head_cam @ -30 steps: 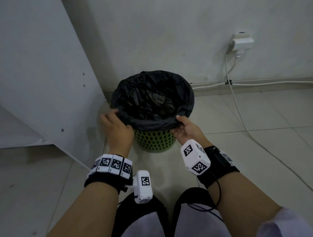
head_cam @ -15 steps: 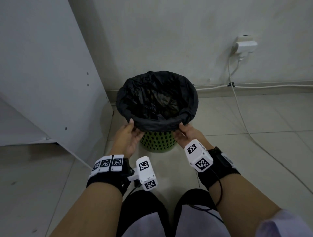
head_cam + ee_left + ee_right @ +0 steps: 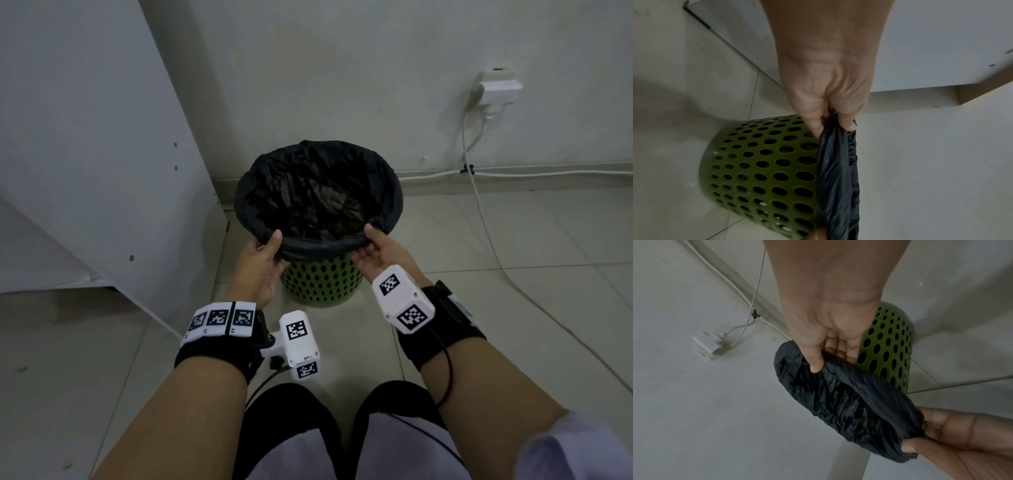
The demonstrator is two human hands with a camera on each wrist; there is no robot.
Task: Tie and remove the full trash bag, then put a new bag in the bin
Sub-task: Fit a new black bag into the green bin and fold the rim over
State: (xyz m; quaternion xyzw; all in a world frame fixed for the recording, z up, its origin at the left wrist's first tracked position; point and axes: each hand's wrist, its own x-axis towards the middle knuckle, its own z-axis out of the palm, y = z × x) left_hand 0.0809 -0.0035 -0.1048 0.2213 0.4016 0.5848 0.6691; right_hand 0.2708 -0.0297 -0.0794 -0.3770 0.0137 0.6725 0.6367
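Floor and wall: pale tiled floor (image 3: 513, 274) meets a white wall; a white panel board (image 3: 85, 154) leans at the left, a white cable (image 3: 486, 240) trails from a wall plug at the right
Bin: round green plastic bin with punched holes (image 3: 322, 284), standing upright on the tiles near the corner, just beside the panel
Bag: crinkled black plastic trash bag (image 3: 318, 192) sits inside the bin, its hem rolled over the rim all the way round; what it holds cannot be made out in the dark interior
Step in hand: judged as freeing the rolled hem from the near rim, the first part of gathering the mouth to tie it
How to do it well: peel the hem upward and inward off the rim a little at a time, working both sides evenly so the light bin does not tip or lift with the bag; keep the film bunched in the fingers, not stretched, since thin plastic may tear on the rim
Left hand (image 3: 263, 260): palm turned up at the near-left rim, thumb over the hem and fingers under, pinching the black film; the left wrist view shows the fold clamped between thumb and fingertips
Right hand (image 3: 376, 253): mirrors it at the near-right rim, palm up, thumb pressed onto the roll with fingers curled beneath, gripping the bag
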